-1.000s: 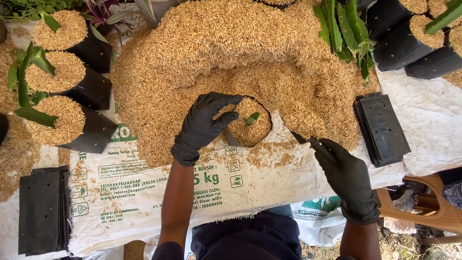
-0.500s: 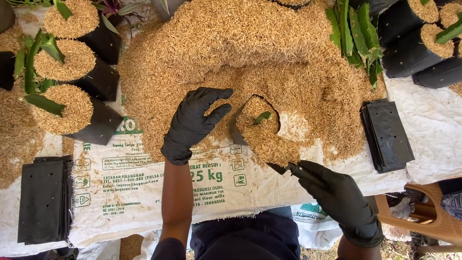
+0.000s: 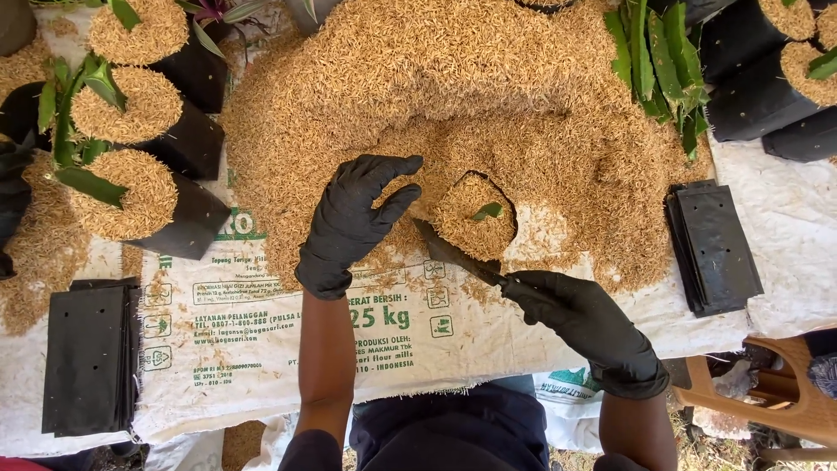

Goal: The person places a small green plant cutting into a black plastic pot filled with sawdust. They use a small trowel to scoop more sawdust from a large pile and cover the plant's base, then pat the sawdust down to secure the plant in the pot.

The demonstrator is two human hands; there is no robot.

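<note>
Head cam: your left hand (image 3: 349, 222) fingers spread loose, resting on husk pile (image 3: 453, 96) beside filled bag (image 3: 475, 228). R hand (image 3: 586, 327) clenched round scoop (image 3: 453, 255) handle, blade touching bag's near rim.

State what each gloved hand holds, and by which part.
Right hand grips a dark scoop by its handle end. Left hand steadies the black bag at its rim.

Bright, even daylight, perhaps from overhead, with only soft, short shadows. The husk pile (image 3: 453, 96) is sharp; white sheeting (image 3: 785, 218) at right glares slightly; the edges bow a little.
</note>
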